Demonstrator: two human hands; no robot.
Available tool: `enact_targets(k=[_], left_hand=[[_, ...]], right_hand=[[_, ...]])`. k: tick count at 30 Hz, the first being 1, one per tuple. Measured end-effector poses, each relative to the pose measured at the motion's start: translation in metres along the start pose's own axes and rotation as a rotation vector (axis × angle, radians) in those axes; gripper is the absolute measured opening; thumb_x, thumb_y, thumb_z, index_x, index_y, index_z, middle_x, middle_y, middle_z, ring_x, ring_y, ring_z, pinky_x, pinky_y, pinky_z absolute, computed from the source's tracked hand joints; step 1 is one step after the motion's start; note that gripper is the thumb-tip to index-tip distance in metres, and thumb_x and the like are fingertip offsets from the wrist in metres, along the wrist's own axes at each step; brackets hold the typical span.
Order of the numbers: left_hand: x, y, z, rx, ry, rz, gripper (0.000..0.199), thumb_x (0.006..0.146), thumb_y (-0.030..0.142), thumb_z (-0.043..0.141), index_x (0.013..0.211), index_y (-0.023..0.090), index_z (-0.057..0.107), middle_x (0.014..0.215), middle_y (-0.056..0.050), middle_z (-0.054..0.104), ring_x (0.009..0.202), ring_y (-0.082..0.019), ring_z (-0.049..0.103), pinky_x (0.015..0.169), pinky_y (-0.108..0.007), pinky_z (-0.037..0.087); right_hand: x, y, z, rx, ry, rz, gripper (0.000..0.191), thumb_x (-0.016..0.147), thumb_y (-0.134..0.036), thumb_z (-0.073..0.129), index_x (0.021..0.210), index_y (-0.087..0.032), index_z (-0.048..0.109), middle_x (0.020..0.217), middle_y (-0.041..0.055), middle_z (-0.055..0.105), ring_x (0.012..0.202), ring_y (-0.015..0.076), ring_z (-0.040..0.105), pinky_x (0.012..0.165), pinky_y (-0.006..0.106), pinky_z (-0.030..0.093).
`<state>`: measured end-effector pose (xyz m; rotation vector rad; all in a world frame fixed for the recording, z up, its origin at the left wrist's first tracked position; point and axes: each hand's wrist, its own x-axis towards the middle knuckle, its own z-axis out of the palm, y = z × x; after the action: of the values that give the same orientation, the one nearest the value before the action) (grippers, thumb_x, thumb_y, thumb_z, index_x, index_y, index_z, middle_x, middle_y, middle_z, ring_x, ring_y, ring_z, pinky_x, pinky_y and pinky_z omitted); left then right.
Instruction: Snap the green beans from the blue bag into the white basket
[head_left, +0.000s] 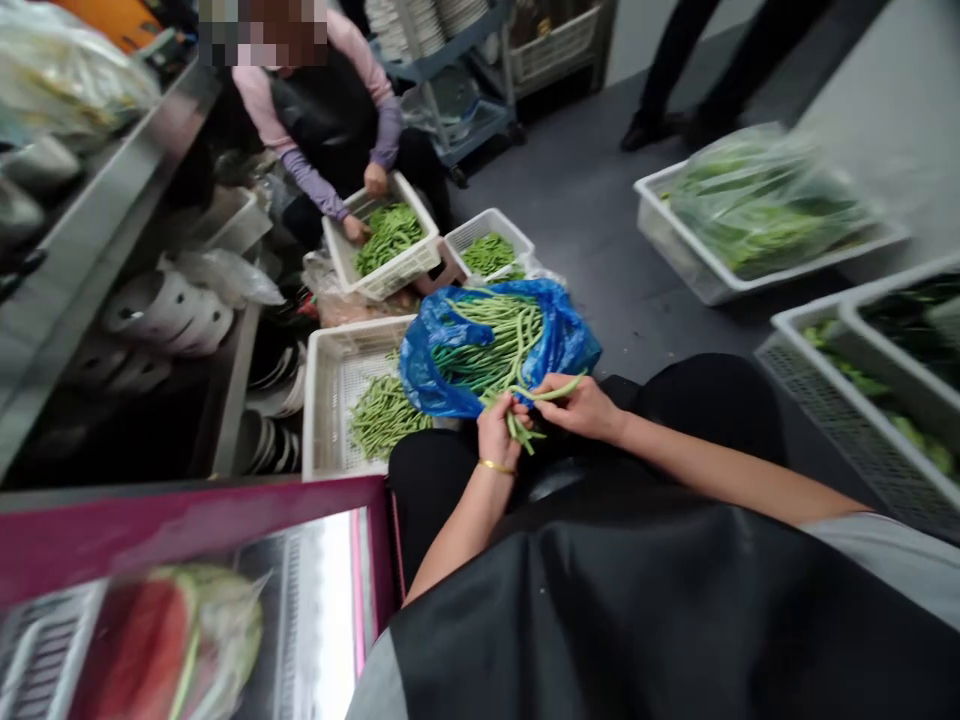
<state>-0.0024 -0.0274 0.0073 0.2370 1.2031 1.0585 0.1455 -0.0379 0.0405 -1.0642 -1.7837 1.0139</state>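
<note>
By the blue bag [571,335], left grip [496,432] and right grip [589,410] both pinch green beans [520,430] tightly.

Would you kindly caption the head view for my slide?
Left hand and right hand hold green beans beside a blue bag.

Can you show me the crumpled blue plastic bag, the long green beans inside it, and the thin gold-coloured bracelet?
Crumpled blue plastic bag [568,328]: head view, its right side.
Long green beans [495,352]: head view, middle of the heap.
Thin gold-coloured bracelet [497,467]: head view, front of its band.
</note>
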Motion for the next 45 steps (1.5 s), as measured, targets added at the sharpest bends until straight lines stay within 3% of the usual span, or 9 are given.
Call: enact_targets(k=[5,12,19,23,27,34,38,42,45], left_hand=[[0.005,0.018,-0.005,-0.202,0.007,0.037,0.027,0.077,0.030,0.065,0.065,0.015,0.047,0.047,0.005,0.049,0.037,-0.005,0.045,0.044,-0.019,0.040],[-0.014,0.014,-0.008,0.289,-0.315,0.016,0.044,0.056,0.039,0.082,0.077,0.015,0.052,0.056,0.003,0.057,0.047,-0.012,0.059,0.044,-0.021,0.046],[-0.011,0.011,-0.018,0.314,-0.389,-0.033,0.047,0.061,0.045,0.078,0.085,0.017,0.048,0.058,0.001,0.063,0.038,-0.009,0.051,0.037,-0.018,0.039],[-0.011,0.013,-0.022,0.296,-0.443,-0.096,0.045,0.061,0.042,0.079,0.083,0.016,0.050,0.058,0.001,0.062,0.040,-0.008,0.052,0.039,-0.018,0.040],[-0.015,0.011,-0.027,0.359,-0.508,-0.152,0.043,0.063,0.043,0.078,0.084,0.013,0.055,0.061,-0.001,0.063,0.041,-0.008,0.053,0.040,-0.019,0.040],[-0.016,0.018,-0.047,0.473,-0.650,-0.110,0.038,0.064,0.041,0.078,0.076,0.010,0.059,0.055,0.000,0.057,0.038,-0.005,0.046,0.038,-0.018,0.031],[-0.012,0.011,-0.049,0.293,-0.530,-0.155,0.041,0.062,0.042,0.079,0.079,0.011,0.058,0.055,0.002,0.055,0.038,-0.004,0.043,0.039,-0.019,0.031],[-0.017,-0.005,-0.032,0.246,-0.480,-0.107,0.039,0.062,0.039,0.080,0.078,0.013,0.056,0.056,0.002,0.056,0.039,-0.006,0.045,0.040,-0.020,0.033],[-0.018,-0.012,-0.016,0.024,-0.258,0.036,0.039,0.058,0.034,0.082,0.074,0.014,0.054,0.056,0.005,0.053,0.042,-0.005,0.045,0.045,-0.019,0.036]], right_hand=[[-0.005,0.008,0.005,0.255,0.040,0.193,0.016,0.077,-0.034,0.061,0.071,-0.019,0.060,0.061,0.0009,0.063,0.055,0.0137,0.058,0.056,0.027,0.047],[0.016,0.033,0.003,0.379,-0.323,0.631,0.036,0.063,-0.048,0.073,0.062,-0.014,0.059,0.049,-0.0008,0.056,0.039,0.0107,0.051,0.039,0.023,0.040],[0.018,0.039,-0.033,-0.231,-0.090,0.261,0.040,0.075,-0.058,0.062,0.079,-0.018,0.059,0.059,-0.0005,0.058,0.051,0.0123,0.051,0.051,0.025,0.040],[0.019,0.044,-0.047,-0.428,-0.266,-0.064,0.034,0.090,-0.048,0.042,0.083,-0.020,0.060,0.071,0.0047,0.064,0.063,0.0165,0.057,0.062,0.028,0.042],[0.019,0.045,-0.042,-0.545,-0.234,-0.059,0.038,0.091,-0.043,0.035,0.064,-0.021,0.050,0.063,0.0057,0.058,0.060,0.0178,0.054,0.058,0.029,0.038],[-0.013,0.009,-0.048,0.498,-0.378,0.387,0.050,0.089,-0.061,0.037,0.056,-0.024,0.033,0.041,-0.0070,0.027,0.034,0.0089,0.028,0.038,0.025,0.029],[-0.021,0.011,-0.044,0.488,-0.719,0.471,0.037,0.080,-0.052,0.059,0.069,-0.018,0.054,0.054,-0.0016,0.052,0.047,0.0104,0.049,0.048,0.025,0.043],[-0.011,0.018,-0.018,0.194,-0.254,0.351,0.033,0.087,-0.046,0.052,0.098,-0.016,0.060,0.065,0.0005,0.059,0.055,0.0129,0.056,0.055,0.026,0.046],[-0.007,0.014,0.008,-0.208,-0.061,-0.073,0.026,0.093,-0.035,0.046,0.094,-0.015,0.063,0.072,0.0057,0.062,0.063,0.0156,0.057,0.060,0.028,0.045]])
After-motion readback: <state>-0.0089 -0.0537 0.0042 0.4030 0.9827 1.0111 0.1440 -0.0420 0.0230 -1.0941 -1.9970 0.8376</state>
